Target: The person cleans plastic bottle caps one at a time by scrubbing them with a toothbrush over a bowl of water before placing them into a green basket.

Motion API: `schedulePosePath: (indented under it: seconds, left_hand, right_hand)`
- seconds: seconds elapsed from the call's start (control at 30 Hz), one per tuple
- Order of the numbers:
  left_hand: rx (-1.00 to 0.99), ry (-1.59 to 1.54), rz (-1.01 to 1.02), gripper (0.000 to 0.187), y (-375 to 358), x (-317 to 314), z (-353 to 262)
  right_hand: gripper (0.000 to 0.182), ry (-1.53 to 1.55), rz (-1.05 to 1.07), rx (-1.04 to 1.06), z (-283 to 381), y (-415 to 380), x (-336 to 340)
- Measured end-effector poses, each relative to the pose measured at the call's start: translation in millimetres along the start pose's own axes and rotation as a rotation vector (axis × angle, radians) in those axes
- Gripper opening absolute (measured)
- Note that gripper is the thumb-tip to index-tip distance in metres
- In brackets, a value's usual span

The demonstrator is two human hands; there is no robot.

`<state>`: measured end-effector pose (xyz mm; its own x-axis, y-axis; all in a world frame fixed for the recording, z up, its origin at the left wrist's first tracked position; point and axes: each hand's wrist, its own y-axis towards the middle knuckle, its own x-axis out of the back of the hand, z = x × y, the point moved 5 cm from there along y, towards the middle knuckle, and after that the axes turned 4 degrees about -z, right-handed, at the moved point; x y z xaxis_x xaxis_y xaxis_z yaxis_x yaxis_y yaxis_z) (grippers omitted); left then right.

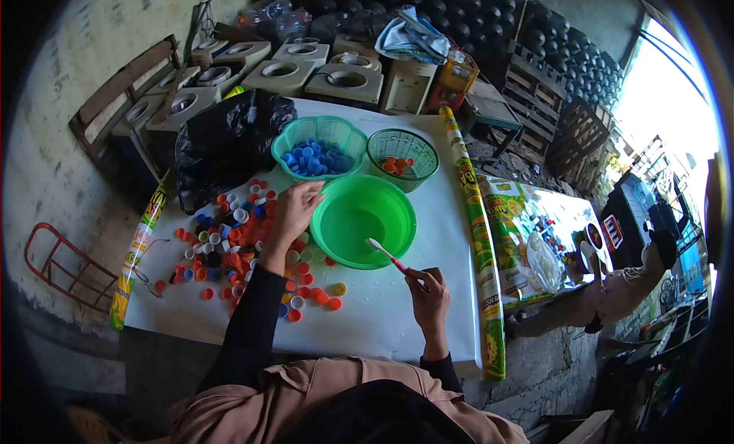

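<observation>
My right hand [430, 300] grips a red-and-white toothbrush [388, 256], its bristle end over the near rim of a bright green basin [336, 241]. The basin seems to hold water. At the basin's upper left rim is my left hand [297, 213], fingers bent together; whatever they pinch is hidden. Beneath and left of that wrist, loose plastic bottle caps [237, 236] in red, orange, blue, white and other colours spread over the white table. Behind the basin stand a light green basket [287, 134] of blue caps and a dark green basket [424, 185] with some orange caps.
A black plastic bag [222, 142] lies at the table's back left. Rolled printed wrapper edges [475, 237] line both table sides. Beyond are beige squat toilet-like fixtures [279, 75]. At right, a person [619, 287] is beside a second table with caps.
</observation>
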<state>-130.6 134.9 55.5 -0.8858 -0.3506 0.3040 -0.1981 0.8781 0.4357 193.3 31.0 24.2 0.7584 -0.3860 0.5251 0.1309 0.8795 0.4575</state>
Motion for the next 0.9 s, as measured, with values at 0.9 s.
schedulePosePath:
  seconds: [0.9]
  left_hand:
    - [-0.025,0.721,-0.011,0.016,-154.2,-61.3,48.3]
  right_hand:
    - [0.014,0.022,0.091,0.071,-3.8,21.3,-11.1]
